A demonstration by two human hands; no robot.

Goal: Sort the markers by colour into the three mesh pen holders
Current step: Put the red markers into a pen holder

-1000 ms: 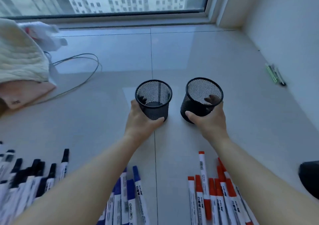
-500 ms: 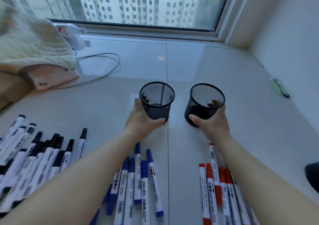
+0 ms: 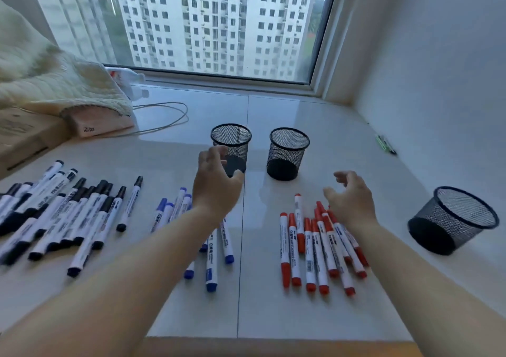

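Observation:
Two black mesh pen holders stand upright side by side, the left holder [image 3: 231,140] and the middle holder [image 3: 287,152]. A third mesh holder [image 3: 451,219] sits tilted at the right. Black markers [image 3: 63,211] lie in a heap at the left, blue markers [image 3: 216,250] in the middle, red markers [image 3: 317,244] at the right. My left hand [image 3: 216,187] hovers open just in front of the left holder, above the blue markers. My right hand [image 3: 350,200] is open over the red markers, apart from the middle holder. Both hands hold nothing.
A cream blanket [image 3: 49,83] over a cardboard box [image 3: 24,135] lies at the left, with a grey cable [image 3: 169,121] and a white bottle [image 3: 128,83] behind. A green pen [image 3: 384,143] lies by the right wall. The window runs along the back; the sill's front edge is near me.
Both hands have let go of the two holders and drawn back toward me with fingers spread. The view has tilted up and back, bringing the third holder into sight.

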